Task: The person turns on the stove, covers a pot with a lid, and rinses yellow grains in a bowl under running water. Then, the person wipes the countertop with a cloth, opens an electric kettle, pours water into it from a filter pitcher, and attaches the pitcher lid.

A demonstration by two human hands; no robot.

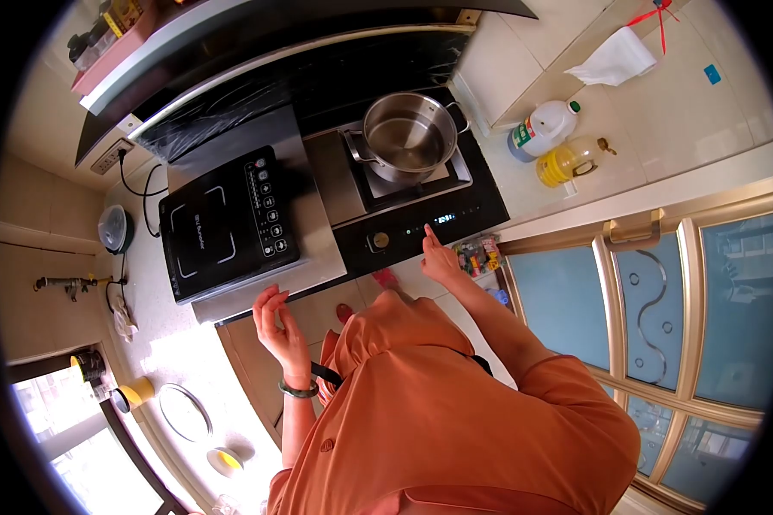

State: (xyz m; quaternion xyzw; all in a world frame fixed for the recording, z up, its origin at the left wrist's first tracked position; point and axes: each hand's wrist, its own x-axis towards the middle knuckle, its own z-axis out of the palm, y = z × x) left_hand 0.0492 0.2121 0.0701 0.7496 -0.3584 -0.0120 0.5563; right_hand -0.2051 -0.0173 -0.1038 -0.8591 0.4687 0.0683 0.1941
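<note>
One index finger of our right hand [441, 262] is pointing at the control panel [425, 230], beside its lit display [445, 219]; whether it is touching, we are not managing to tell. That hand is holding nothing, its other fingers folding in. Behind the panel, the pot [404, 174] is standing upright on the burner [460, 174], lidless.

Judging progress: placing the pot is looking done; adjusting the panel is looking unfinished. We are seeing no flame, so heating is remaining unconfirmed.

Our left hand [282, 330] is hovering empty near the induction cooker's [206, 223] front corner, fingers loosely bent.

Edges: the cooker is crowding the left, a strip of steel plate [313, 206] running between it and the pot. Rightward, a white bottle [554, 124] and an oil bottle [565, 163] are sitting apart from the pot, beyond the hob's edge. The pot's far handle is nearing that edge.
</note>
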